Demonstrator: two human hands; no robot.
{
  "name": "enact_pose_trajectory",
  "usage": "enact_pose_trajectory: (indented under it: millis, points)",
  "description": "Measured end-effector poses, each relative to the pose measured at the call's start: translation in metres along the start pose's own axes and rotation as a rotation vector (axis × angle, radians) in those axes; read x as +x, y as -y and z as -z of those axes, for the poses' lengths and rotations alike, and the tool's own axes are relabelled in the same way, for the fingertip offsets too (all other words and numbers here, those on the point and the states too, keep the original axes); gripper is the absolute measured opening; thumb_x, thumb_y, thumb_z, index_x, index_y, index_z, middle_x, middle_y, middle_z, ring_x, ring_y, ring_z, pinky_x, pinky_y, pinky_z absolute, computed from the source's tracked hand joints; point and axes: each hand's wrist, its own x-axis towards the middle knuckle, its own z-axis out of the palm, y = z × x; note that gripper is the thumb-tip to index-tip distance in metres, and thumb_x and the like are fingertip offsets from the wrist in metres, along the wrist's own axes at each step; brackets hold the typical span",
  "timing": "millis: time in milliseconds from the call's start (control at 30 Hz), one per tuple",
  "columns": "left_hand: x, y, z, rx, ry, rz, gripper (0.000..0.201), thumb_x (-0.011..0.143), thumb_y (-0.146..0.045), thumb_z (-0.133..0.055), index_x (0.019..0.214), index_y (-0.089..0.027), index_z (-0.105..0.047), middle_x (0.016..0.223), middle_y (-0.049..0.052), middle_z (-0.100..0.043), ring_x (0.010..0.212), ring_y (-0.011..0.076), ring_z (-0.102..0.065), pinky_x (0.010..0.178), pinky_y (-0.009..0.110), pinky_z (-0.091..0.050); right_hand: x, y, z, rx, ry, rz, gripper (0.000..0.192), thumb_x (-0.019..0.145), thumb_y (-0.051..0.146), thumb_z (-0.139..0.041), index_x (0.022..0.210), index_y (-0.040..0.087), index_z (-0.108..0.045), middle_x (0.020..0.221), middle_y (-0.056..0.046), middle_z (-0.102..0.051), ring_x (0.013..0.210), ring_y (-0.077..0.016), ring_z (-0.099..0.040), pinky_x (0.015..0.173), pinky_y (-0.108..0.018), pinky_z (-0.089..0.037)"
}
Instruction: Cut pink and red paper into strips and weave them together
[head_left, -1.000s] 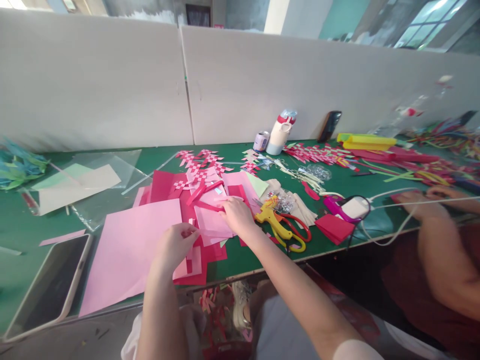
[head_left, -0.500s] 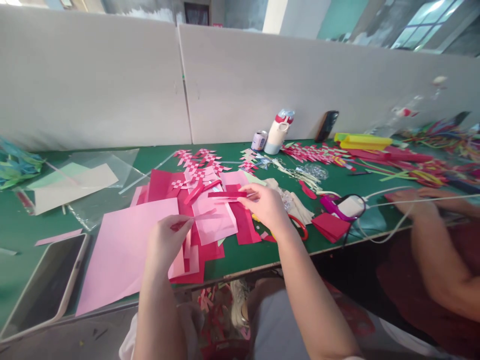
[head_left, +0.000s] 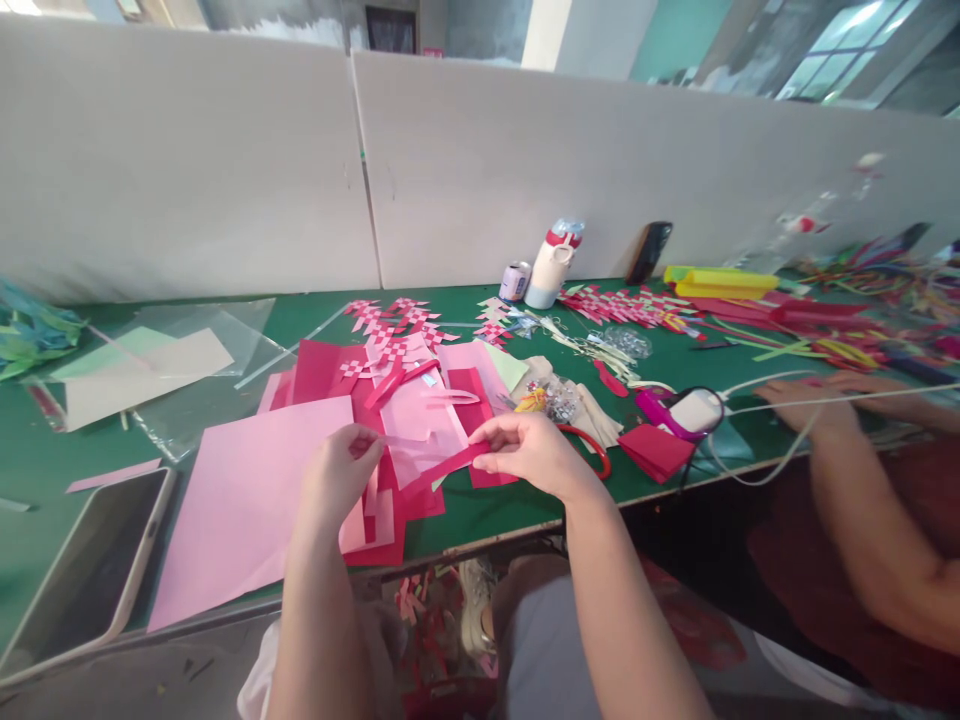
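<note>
My left hand (head_left: 343, 468) is closed, pinching the end of a light pink paper strip (head_left: 409, 446) that points to the right. My right hand (head_left: 525, 452) pinches a deep pink paper strip (head_left: 444, 470), which slants down to the left in front of the light one. Whether the two strips touch, I cannot tell. Below both hands lies a pile of pink and red paper, with a large light pink sheet (head_left: 247, 500) to the left. Bundled red strips (head_left: 401, 380) rest on the pile. Behind them are woven pink checkered paper pieces (head_left: 397, 325).
A phone (head_left: 90, 560) lies at the left front edge. Red-handled scissors (head_left: 596, 450) are right of my right hand. A white bottle (head_left: 555, 265) and a can (head_left: 514, 282) stand near the partition (head_left: 600, 170). At right are another person's hands (head_left: 810, 405).
My right hand has moved down and toward my left hand, bringing the deep pink strip near the light pink one. A curled light pink strip now lies on the pile. My left hand has barely moved.
</note>
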Motion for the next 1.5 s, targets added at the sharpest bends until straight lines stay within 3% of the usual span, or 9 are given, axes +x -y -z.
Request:
enact_pose_trajectory:
  millis: [133,233,433,633,1100,1367,1500]
  points:
    - [0.001,-0.001,0.0,-0.05,-0.031,0.014,0.022,0.073,-0.042,-0.057,0.075,-0.021,-0.061,0.072,0.003,-0.068,0.071,0.0203,-0.065,0.068,0.031,-0.048,0.002,-0.011,-0.002,-0.007,-0.002,-0.07,0.032,0.056,0.029,-0.081,0.083,0.014,-0.072,0.072,-0.002,-0.067,0.069,-0.0136,-0.06,0.065,-0.024,-0.049]
    - [0.002,-0.002,0.002,-0.206,-0.09,0.037,0.022,0.073,-0.041,-0.059,0.08,-0.02,-0.061,0.077,0.004,-0.072,0.078,0.0216,-0.069,0.073,0.033,-0.05,0.003,-0.018,-0.003,-0.008,-0.019,-0.087,0.024,0.067,0.032,-0.073,0.083,0.013,-0.071,0.07,-0.003,-0.067,0.067,-0.0141,-0.062,0.067,-0.025,-0.05]
    - [-0.001,-0.009,0.005,-0.38,-0.211,-0.022,0.023,0.072,-0.038,-0.066,0.083,-0.019,-0.062,0.078,0.004,-0.073,0.078,0.0202,-0.07,0.074,0.031,-0.054,0.006,-0.021,-0.008,-0.008,-0.154,0.047,0.022,0.074,0.026,-0.064,0.093,0.016,-0.067,0.08,-0.004,-0.069,0.064,-0.0133,-0.064,0.065,-0.027,-0.052]
    - [-0.008,-0.015,0.008,-0.571,-0.23,-0.168,0.02,0.074,-0.034,-0.069,0.082,-0.018,-0.062,0.075,0.003,-0.072,0.072,0.0162,-0.069,0.073,0.029,-0.057,0.006,-0.011,-0.009,-0.068,-0.276,0.103,0.025,0.073,0.027,-0.067,0.096,0.018,-0.067,0.08,-0.004,-0.07,0.072,-0.0153,-0.065,0.072,-0.029,-0.053]
    - [-0.012,-0.015,0.01,-0.485,-0.131,-0.227,0.018,0.077,-0.035,-0.067,0.082,-0.018,-0.061,0.077,0.002,-0.071,0.077,0.0152,-0.07,0.073,0.025,-0.056,0.001,0.013,-0.001,-0.228,-0.301,0.247,0.018,0.079,0.025,-0.065,0.096,0.022,-0.067,0.085,-0.003,-0.072,0.077,-0.0163,-0.069,0.074,-0.03,-0.055]
    - [-0.013,-0.016,0.011,-0.444,-0.18,-0.227,0.016,0.078,-0.033,-0.065,0.083,-0.018,-0.063,0.077,0.003,-0.071,0.075,0.0146,-0.069,0.075,0.026,-0.057,0.002,0.008,-0.001,-0.167,-0.297,0.242,0.017,0.079,0.025,-0.064,0.095,0.021,-0.067,0.087,-0.004,-0.072,0.08,-0.017,-0.069,0.077,-0.031,-0.055]
    - [-0.013,-0.016,0.012,-0.45,-0.219,-0.215,0.015,0.077,-0.032,-0.066,0.082,-0.018,-0.063,0.076,0.002,-0.071,0.074,0.0145,-0.069,0.075,0.027,-0.057,0.005,0.0,-0.003,-0.013,-0.287,0.205,0.019,0.076,0.027,-0.066,0.094,0.02,-0.065,0.085,-0.004,-0.069,0.074,-0.0156,-0.068,0.071,-0.03,-0.057]
